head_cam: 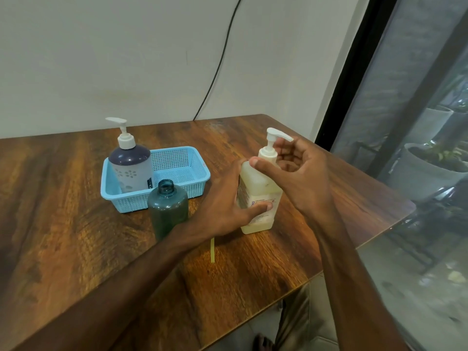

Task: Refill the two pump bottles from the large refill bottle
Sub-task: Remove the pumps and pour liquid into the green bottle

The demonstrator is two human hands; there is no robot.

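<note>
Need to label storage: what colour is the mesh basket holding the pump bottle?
The basket is light blue, shown in the head view.

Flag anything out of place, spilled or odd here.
The teal bottle stands uncapped, its pump not visible. A thin yellow strip lies loose on the table below the left hand, which grips the refill bottle. No spill shows.

**Home interior, room corner**

Wood-grain table [76,224] set against a plain painted wall [101,59], a loose black cable [219,65] trailing down it. Dark-framed glass door [417,92] at one side, potted plants [439,158] in grey planters beyond. Blue plastic basket [131,201] holding a toiletry pump bottle [130,168] — household goods.
</note>
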